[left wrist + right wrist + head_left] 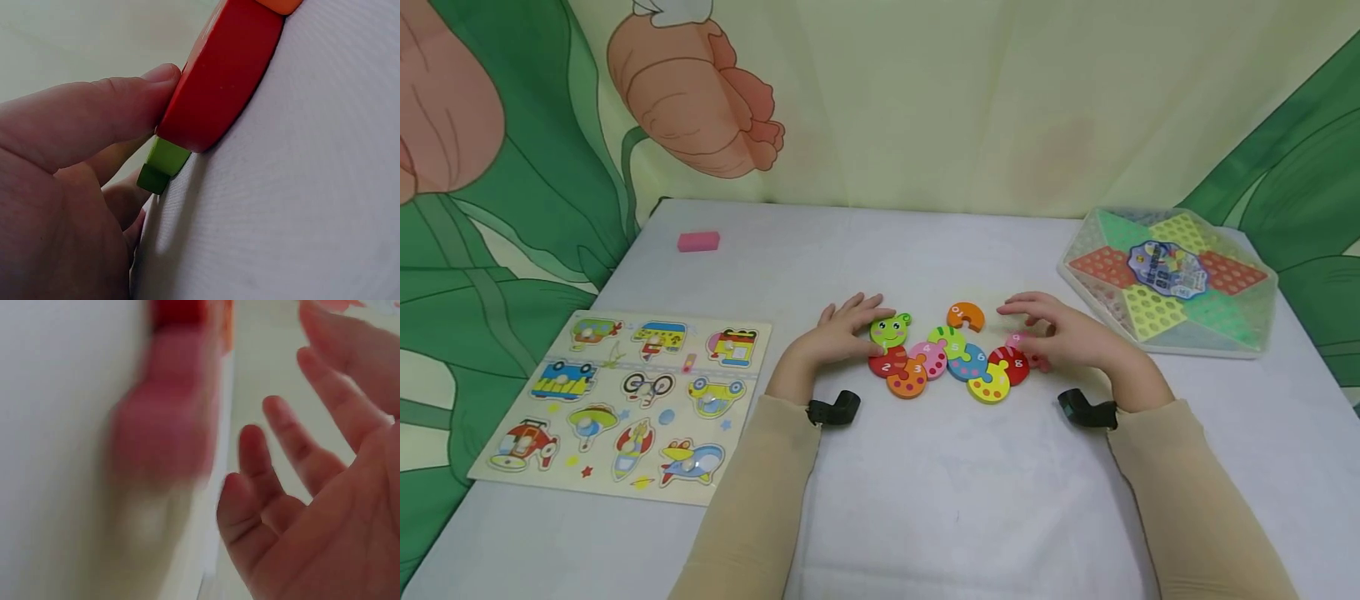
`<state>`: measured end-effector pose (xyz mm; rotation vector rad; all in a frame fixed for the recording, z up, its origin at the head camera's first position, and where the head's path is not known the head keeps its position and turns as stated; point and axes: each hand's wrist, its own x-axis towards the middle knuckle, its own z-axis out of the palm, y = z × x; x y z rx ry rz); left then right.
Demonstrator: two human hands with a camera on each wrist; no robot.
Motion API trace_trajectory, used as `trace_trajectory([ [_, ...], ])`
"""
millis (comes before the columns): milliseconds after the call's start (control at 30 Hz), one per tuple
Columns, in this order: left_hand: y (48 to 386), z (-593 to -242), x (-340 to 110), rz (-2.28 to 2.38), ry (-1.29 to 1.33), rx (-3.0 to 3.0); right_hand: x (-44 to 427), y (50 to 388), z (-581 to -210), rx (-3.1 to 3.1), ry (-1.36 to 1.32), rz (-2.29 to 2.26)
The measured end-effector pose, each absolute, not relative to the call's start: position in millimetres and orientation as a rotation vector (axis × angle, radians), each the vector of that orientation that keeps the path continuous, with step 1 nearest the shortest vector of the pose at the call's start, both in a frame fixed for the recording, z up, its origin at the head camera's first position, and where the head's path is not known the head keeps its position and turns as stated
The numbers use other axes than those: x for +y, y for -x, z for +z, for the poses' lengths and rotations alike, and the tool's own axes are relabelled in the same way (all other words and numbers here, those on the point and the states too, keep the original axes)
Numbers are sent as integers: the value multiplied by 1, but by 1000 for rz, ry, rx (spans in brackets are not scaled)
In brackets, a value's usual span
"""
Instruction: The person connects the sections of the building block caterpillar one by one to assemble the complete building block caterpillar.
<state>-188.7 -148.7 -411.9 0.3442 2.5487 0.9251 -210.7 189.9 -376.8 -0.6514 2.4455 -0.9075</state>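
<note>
In the head view a caterpillar puzzle of colourful numbered pieces lies on the table, with a green frog-like head (889,331) at its left end. My left hand (842,332) is beside that head, fingers stretched out. In the left wrist view its thumb touches the upper edge of the red piece (219,75), with the green piece (167,156) beyond. My right hand (1063,329) hovers by the pink end piece (1037,362), fingers loosely bent and holding nothing. The right wrist view shows this hand apart from the blurred pink piece. An orange arch-shaped piece (966,315) lies separately behind the row.
A board of vehicle puzzle pieces (679,421) lies at the left. A pink block (698,242) is at the back left. At the back right stands a clear case with a star-shaped game board (1167,279). A printed curtain (925,100) hangs behind the table.
</note>
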Motion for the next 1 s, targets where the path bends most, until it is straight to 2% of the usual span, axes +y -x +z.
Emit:
trace_trajectory([
  [367, 190, -413, -147, 916, -362, 2546, 151, 243, -380, 2284, 693, -856],
  [1000, 188, -410, -147, 897, -348, 2559, 143, 242, -385, 2385, 759, -768],
])
